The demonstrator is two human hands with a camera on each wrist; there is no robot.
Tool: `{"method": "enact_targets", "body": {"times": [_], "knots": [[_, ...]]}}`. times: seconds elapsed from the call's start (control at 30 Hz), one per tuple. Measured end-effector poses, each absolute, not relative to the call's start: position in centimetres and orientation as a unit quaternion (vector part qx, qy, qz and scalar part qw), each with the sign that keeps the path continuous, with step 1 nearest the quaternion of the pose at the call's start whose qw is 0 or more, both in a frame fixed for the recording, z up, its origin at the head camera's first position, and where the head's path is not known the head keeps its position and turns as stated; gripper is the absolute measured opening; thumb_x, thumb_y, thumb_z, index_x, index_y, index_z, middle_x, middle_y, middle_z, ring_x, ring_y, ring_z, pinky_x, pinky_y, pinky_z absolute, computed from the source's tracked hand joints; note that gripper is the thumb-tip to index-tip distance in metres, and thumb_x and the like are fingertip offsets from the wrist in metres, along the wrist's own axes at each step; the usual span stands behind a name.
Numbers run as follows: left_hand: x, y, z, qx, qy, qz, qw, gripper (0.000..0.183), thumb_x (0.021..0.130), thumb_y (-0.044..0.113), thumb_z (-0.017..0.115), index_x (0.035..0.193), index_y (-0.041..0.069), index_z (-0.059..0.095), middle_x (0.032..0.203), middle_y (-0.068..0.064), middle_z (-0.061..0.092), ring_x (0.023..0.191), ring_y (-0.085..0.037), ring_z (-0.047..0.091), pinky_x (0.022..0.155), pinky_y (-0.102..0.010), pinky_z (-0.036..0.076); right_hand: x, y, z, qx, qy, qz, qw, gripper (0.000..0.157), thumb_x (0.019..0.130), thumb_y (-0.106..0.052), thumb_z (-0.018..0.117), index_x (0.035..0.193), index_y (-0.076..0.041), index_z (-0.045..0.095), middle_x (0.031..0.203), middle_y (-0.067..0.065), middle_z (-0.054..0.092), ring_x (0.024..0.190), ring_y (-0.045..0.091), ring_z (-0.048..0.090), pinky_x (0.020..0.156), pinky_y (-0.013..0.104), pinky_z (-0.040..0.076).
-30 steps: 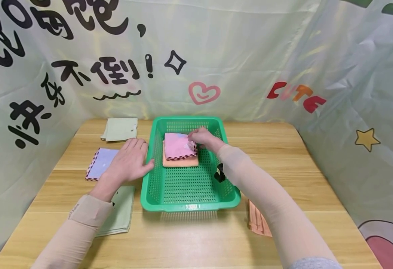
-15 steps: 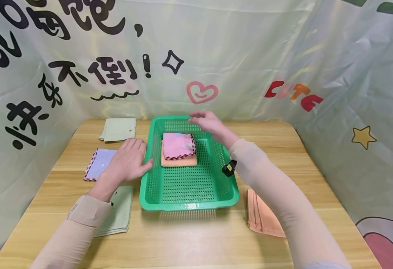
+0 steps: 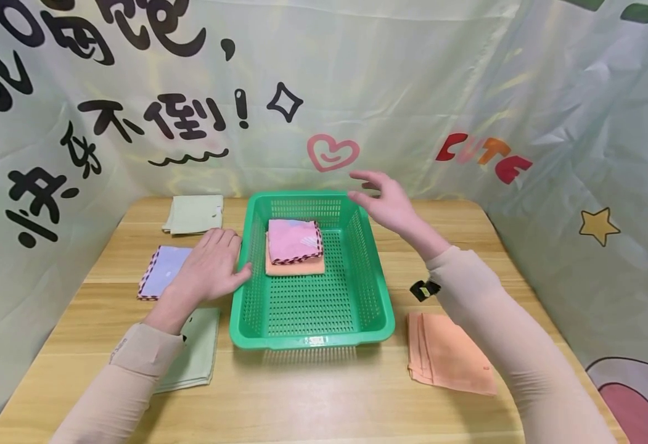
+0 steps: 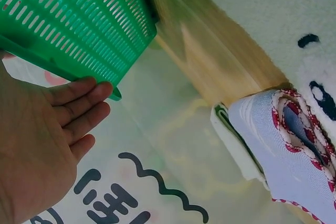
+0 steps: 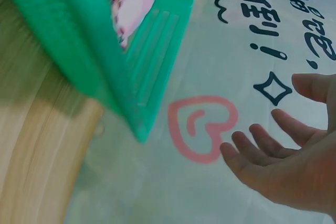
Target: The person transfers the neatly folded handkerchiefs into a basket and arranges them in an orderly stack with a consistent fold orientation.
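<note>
A green plastic basket (image 3: 312,341) stands mid-table. Inside, toward its far left, a folded pink cloth with a checked border (image 3: 293,241) lies on a folded orange cloth (image 3: 295,269). My left hand (image 3: 210,265) rests at the basket's left rim with fingers extended; in the left wrist view its fingertips (image 4: 103,90) meet the rim. Past the basket's far right corner, my right hand (image 3: 385,200) is raised in the air, fingers spread and holding nothing. The right wrist view shows that hand (image 5: 294,156) apart from the basket.
Left of the basket lie a folded pale cloth (image 3: 196,214) at the back, a folded lavender cloth with a checked edge (image 3: 164,271), and a folded pale green cloth (image 3: 196,351) partly under my left forearm. A folded orange cloth (image 3: 450,353) lies at the right. A printed curtain (image 3: 412,92) encloses the table.
My right hand has lifted off the pink cloth, out of the basket, and moved right past its rim. More of the orange cloth on the right shows. My left hand has stayed put.
</note>
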State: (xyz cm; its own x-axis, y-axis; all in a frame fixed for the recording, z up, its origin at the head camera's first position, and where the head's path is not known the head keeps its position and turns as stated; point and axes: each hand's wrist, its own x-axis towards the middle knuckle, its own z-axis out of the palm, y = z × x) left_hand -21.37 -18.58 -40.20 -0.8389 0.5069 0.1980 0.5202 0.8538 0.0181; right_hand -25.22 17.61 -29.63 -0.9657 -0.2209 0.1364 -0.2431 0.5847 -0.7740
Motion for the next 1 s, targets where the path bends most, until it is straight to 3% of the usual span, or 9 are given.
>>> {"method": "enact_targets", "body": {"times": [0.33,0.7,1.0], "knots": [[-21.3,-18.6,-40.0,-0.274,-0.956,-0.036,0.102,0.047,0.095,0.043,0.048,0.102,-0.004,0.052,0.111,-0.021,0.054,0.110,-0.039,0.049,0.109,-0.054,0.036,-22.8,22.1,-32.2,0.207,-0.880,0.426,0.039,0.053,0.103,-0.016,0.065,0.152,-0.004,0.050,0.155,0.016,0.046,0.142,0.038,0.044,0.115,0.057,0.040],[-21.3,-18.6,-40.1,-0.276,-0.955,-0.042,0.104,0.049,0.095,0.043,0.049,0.104,-0.004,0.054,0.111,-0.020,0.055,0.109,-0.039,0.049,0.109,-0.054,0.036,-19.4,26.3,-36.1,0.257,-0.886,0.378,0.081,0.056,0.099,-0.007,0.069,0.152,-0.003,0.050,0.154,0.020,0.048,0.139,0.040,0.047,0.108,0.064,0.043],[-21.3,-18.6,-40.2,-0.275,-0.955,-0.042,0.102,0.047,0.095,0.042,0.049,0.103,-0.004,0.053,0.111,-0.020,0.054,0.109,-0.039,0.049,0.110,-0.053,0.035,-16.2,30.1,-39.8,0.281,-0.904,0.311,0.081,0.062,0.095,-0.005,0.073,0.152,-0.006,0.051,0.150,0.018,0.052,0.136,0.041,0.051,0.103,0.061,0.047]]}}
